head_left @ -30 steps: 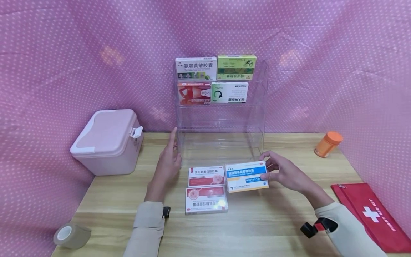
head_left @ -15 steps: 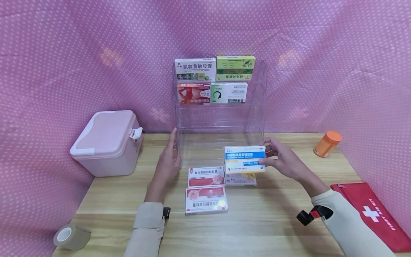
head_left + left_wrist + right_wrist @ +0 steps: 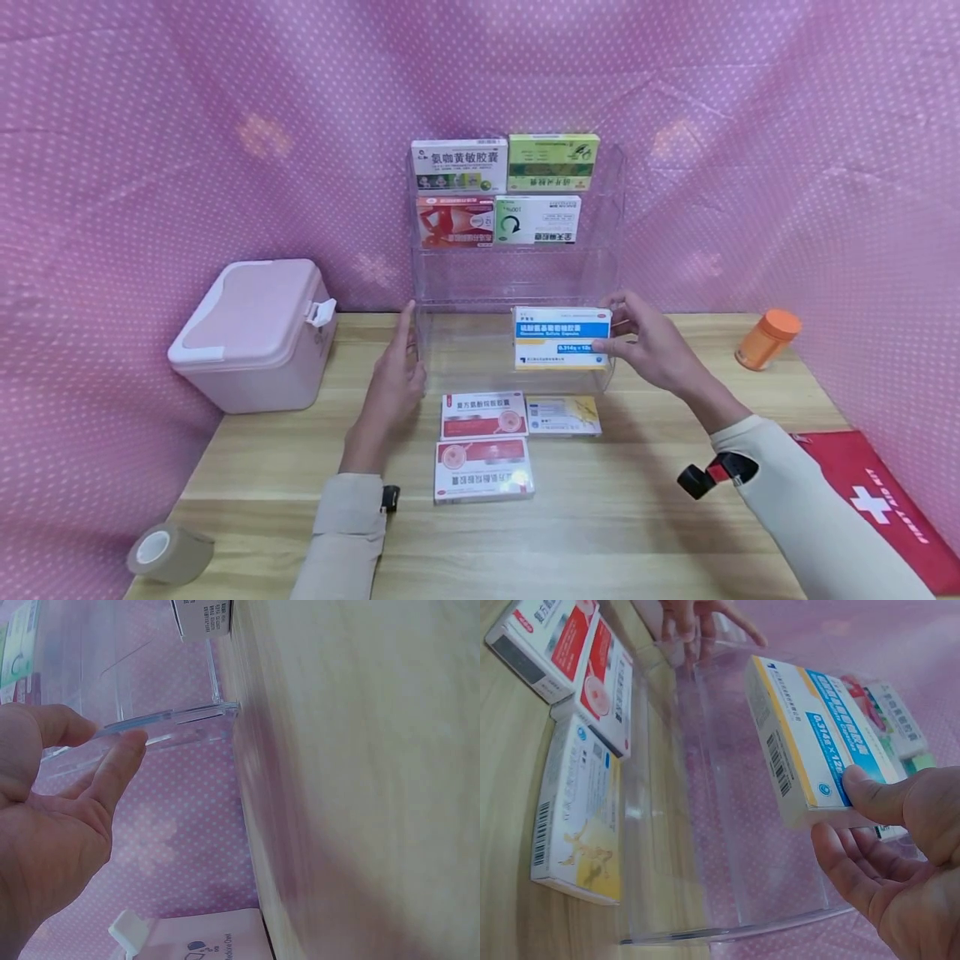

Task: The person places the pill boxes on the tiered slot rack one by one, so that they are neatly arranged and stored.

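- The left hand's (image 3: 392,375) fingers pinched the left side panel of the clear, tiered plastic rack (image 3: 517,275), standing by the far edge of the pale wooden surface (image 3: 600,533).
- The right hand's (image 3: 651,346) fingers gripped the right end of the white, blue-and-yellow rectangular carton (image 3: 555,337), raised before the rack's lower right corner.
- Two flat red-and-white cartons (image 3: 483,469) and a white-and-yellow carton (image 3: 564,415) lay between the rack and the surface's near edge.
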`<state>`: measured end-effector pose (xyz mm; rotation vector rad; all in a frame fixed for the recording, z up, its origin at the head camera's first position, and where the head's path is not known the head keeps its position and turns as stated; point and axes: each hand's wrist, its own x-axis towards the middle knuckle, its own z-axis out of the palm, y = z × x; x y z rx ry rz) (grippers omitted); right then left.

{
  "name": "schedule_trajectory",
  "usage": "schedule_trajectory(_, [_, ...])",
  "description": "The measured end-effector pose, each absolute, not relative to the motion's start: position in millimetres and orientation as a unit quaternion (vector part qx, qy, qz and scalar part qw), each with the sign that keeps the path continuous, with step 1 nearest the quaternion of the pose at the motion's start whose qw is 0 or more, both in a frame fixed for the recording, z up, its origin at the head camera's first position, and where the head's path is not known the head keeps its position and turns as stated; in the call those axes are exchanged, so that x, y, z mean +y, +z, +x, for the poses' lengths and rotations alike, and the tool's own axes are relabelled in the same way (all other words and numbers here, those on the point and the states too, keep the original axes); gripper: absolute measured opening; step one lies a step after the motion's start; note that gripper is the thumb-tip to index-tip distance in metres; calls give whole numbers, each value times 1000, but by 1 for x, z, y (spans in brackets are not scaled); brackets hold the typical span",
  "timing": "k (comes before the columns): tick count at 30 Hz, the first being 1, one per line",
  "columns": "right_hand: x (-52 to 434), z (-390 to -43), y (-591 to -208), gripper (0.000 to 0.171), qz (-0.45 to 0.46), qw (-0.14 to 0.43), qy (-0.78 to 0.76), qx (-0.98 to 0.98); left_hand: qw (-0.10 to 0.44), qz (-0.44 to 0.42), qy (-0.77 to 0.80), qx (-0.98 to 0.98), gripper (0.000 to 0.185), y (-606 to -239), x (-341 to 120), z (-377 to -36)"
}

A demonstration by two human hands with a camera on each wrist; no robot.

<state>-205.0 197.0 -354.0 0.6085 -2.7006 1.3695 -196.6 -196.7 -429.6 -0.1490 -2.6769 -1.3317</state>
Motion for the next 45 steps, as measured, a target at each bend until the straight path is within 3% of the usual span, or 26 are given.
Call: schedule_trajectory(45, [149,-268,-320,48,169,145,491,-842,84,-54,-435,-895,112,-430,-196,-199])
